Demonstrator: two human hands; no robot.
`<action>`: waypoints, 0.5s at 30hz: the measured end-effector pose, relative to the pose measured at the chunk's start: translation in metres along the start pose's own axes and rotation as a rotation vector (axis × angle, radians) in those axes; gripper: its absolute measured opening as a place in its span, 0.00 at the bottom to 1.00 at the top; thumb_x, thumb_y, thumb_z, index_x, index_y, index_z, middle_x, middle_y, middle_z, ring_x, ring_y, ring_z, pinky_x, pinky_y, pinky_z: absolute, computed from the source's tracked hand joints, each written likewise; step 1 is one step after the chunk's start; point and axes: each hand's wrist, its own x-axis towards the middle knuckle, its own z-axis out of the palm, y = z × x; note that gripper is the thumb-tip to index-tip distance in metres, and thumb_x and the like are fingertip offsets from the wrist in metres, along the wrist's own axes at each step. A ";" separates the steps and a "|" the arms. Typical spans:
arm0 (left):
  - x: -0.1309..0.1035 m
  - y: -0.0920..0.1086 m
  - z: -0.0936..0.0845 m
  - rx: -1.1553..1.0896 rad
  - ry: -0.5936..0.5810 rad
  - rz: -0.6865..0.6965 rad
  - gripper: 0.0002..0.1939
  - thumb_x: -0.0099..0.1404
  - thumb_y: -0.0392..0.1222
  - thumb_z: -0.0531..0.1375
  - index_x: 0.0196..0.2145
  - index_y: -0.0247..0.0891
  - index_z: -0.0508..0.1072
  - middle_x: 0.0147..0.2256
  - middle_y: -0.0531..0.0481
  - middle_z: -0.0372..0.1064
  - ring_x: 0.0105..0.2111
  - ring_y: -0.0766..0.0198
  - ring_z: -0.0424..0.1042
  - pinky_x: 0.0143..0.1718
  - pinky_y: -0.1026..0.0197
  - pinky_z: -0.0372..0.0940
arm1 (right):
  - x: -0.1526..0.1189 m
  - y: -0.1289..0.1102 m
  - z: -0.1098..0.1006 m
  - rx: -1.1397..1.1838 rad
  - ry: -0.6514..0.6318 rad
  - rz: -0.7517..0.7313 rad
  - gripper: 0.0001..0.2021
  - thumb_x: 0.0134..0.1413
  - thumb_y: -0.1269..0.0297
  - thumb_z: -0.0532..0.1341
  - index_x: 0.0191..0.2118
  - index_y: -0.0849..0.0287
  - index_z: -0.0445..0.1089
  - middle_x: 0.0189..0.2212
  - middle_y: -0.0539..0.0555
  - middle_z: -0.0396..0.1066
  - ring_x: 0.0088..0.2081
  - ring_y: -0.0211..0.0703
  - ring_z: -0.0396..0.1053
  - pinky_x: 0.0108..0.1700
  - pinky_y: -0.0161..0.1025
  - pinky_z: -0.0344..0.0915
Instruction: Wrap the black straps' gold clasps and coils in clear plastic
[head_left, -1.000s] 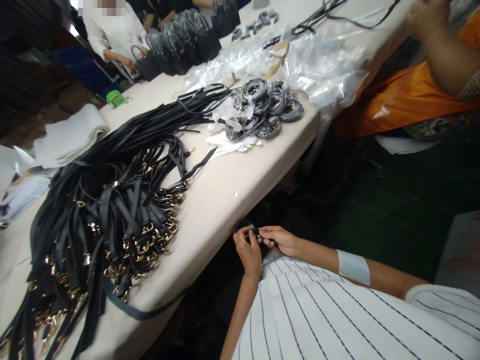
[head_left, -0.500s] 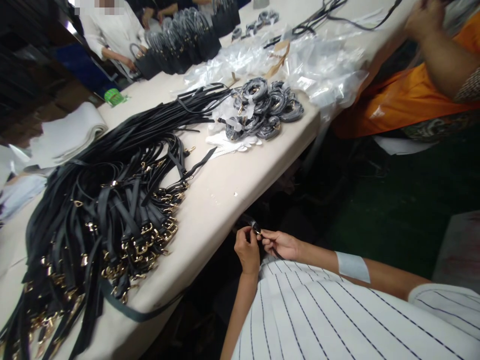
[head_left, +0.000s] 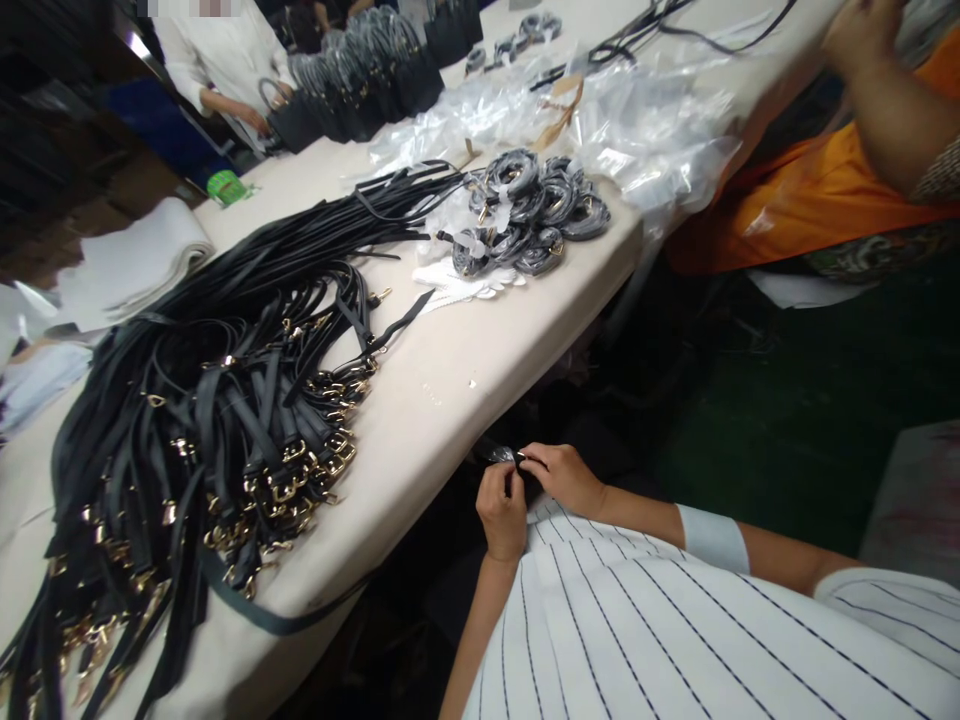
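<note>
Two hands meet just below the near edge of the desk (head_left: pixel 465 400), over the lap of a white pinstriped garment (head_left: pixel 637 630). The left hand (head_left: pixel 501 508) and the right hand (head_left: pixel 566 476) are close together, fingertips touching, both pinched on one small black strap end (head_left: pixel 504 456) with a shiny bit of metal; its shape is too small to make out. The right forearm carries one pale wristband (head_left: pixel 712 538).

On the desk, well to the left of the hands, lies one big heap of black straps (head_left: pixel 225 400) with gold clasps, too many and too tangled to count; the clasp ends bunch toward the near edge and one strap trails off the desk edge. Farther along sits a cluster of coiled straps (head_left: pixel 532 210), roughly ten, each wrapped in clear film, resting partly on one white glove-like cloth (head_left: pixel 457 285). Behind them spreads a pile of clear plastic bags (head_left: pixel 645 130), uncountable. At the far end stands a row of black handbags (head_left: pixel 360 85), more than five, the exact count hidden by overlap. One stack of white sheets (head_left: pixel 135 265) lies on the left side of the desk, with one small green object (head_left: pixel 226 187) beyond it.

Two other people show: one in white (head_left: pixel 217 50) at the far end with a hand on a handbag, and one in orange (head_left: pixel 817 190) at the right, an arm (head_left: pixel 892 100) raised over the desk.
</note>
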 end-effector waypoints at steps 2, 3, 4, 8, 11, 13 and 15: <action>-0.001 -0.001 0.002 0.005 0.003 0.013 0.07 0.67 0.37 0.55 0.36 0.38 0.74 0.33 0.45 0.74 0.35 0.60 0.73 0.42 0.56 0.69 | 0.000 -0.002 0.001 -0.044 0.013 -0.035 0.06 0.50 0.63 0.66 0.36 0.56 0.76 0.39 0.56 0.76 0.44 0.47 0.70 0.41 0.37 0.67; -0.001 -0.001 0.003 0.008 0.005 0.014 0.07 0.67 0.37 0.55 0.36 0.38 0.74 0.34 0.44 0.74 0.36 0.60 0.73 0.42 0.56 0.69 | 0.001 -0.001 0.002 -0.058 0.014 -0.039 0.06 0.50 0.63 0.66 0.36 0.57 0.76 0.38 0.57 0.76 0.43 0.47 0.71 0.40 0.37 0.68; -0.002 -0.002 0.005 0.009 0.005 0.012 0.08 0.67 0.37 0.55 0.36 0.37 0.74 0.34 0.44 0.74 0.36 0.59 0.73 0.43 0.55 0.69 | 0.003 0.001 0.003 -0.066 0.011 -0.034 0.07 0.50 0.64 0.66 0.36 0.58 0.76 0.35 0.57 0.76 0.39 0.46 0.72 0.37 0.37 0.68; -0.007 -0.005 0.007 -0.004 -0.010 -0.030 0.08 0.66 0.38 0.55 0.34 0.38 0.74 0.33 0.44 0.74 0.37 0.58 0.74 0.43 0.54 0.70 | 0.010 0.013 0.007 -0.070 -0.002 0.010 0.11 0.52 0.60 0.63 0.35 0.64 0.74 0.19 0.52 0.71 0.20 0.37 0.65 0.22 0.34 0.62; -0.008 -0.005 0.007 -0.019 -0.012 -0.114 0.05 0.65 0.38 0.56 0.34 0.39 0.73 0.32 0.47 0.73 0.34 0.60 0.74 0.39 0.56 0.70 | 0.011 0.017 0.005 -0.100 0.007 -0.019 0.13 0.53 0.59 0.62 0.37 0.66 0.75 0.21 0.53 0.72 0.18 0.36 0.64 0.22 0.34 0.62; -0.008 -0.003 0.007 -0.045 -0.025 -0.184 0.04 0.65 0.39 0.57 0.36 0.39 0.72 0.33 0.47 0.74 0.34 0.60 0.75 0.38 0.57 0.70 | 0.009 0.015 0.003 -0.155 0.021 -0.075 0.13 0.53 0.61 0.62 0.39 0.64 0.76 0.27 0.55 0.76 0.21 0.38 0.67 0.25 0.36 0.65; -0.005 0.001 0.006 -0.080 -0.042 -0.259 0.07 0.66 0.41 0.57 0.41 0.38 0.70 0.35 0.46 0.75 0.35 0.61 0.76 0.38 0.59 0.71 | 0.007 0.012 0.000 -0.231 0.026 -0.158 0.10 0.54 0.63 0.62 0.40 0.60 0.77 0.33 0.56 0.77 0.29 0.42 0.71 0.33 0.39 0.69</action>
